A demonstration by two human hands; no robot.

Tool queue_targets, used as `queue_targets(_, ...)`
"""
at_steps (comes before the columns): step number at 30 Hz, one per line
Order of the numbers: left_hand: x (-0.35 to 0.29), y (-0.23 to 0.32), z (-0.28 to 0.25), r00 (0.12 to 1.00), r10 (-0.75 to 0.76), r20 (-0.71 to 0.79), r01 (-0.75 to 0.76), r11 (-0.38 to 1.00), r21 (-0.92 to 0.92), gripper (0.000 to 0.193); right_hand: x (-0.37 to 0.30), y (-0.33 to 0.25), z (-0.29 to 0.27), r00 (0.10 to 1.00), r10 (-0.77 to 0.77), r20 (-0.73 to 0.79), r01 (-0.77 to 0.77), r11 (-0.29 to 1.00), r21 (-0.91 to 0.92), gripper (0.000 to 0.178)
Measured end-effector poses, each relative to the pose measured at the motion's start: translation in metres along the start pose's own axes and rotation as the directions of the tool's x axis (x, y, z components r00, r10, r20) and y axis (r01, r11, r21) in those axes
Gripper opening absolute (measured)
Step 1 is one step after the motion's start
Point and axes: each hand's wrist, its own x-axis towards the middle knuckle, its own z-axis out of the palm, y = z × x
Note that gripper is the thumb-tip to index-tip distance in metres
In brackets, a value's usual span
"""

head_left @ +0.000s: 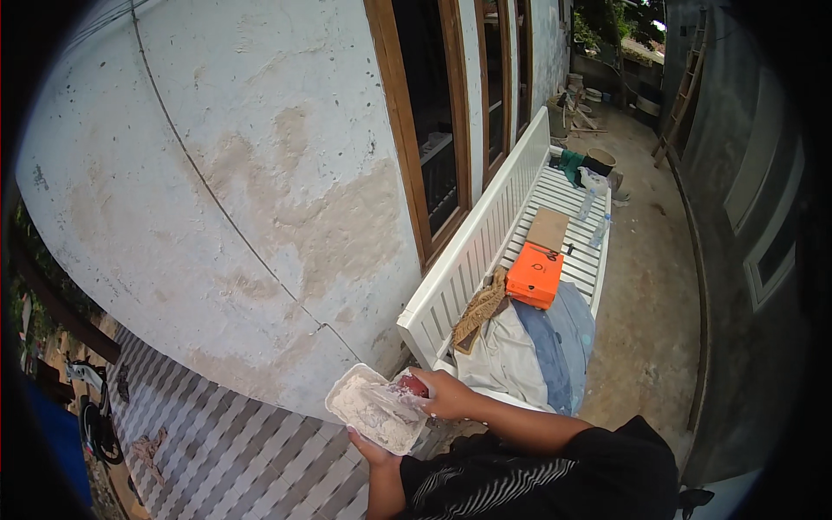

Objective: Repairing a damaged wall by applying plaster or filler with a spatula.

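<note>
Two hands are in use at 6 o'clock in the view. My left hand supports the shallow white plastic tray of pale powdery mix from below, fingers curled under its near rim. My right hand is closed around a small red-handled tool at the tray's 3 o'clock edge; its working end is hidden in the mix. At 1 o'clock stands the white slatted wooden bench, carrying a flat orange box and folded blue-and-white cloths.
</note>
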Motion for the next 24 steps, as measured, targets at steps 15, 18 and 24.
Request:
queue_targets(15,-0.059,-0.017,0.019,0.980,-0.156,0.121,0.131,0.972,0.194,0.093,-0.096,-0.032,-0.003,0.977,0.105,-0.186,-0.124,0.988,-0.095,0.036)
queue_targets(18,-0.074,-0.023,0.021,0.967,-0.197,0.158,0.168,0.969,0.179,0.095,-0.115,-0.043,-0.011,0.972,0.059,-0.228,-0.083,0.992,-0.098,0.033)
queue_targets(24,-0.099,-0.050,0.014,0.941,-0.278,0.194,0.245,0.953,0.178,0.092,-0.174,-0.046,-0.032,0.961,0.174,-0.217,-0.217,0.956,-0.195,0.029)
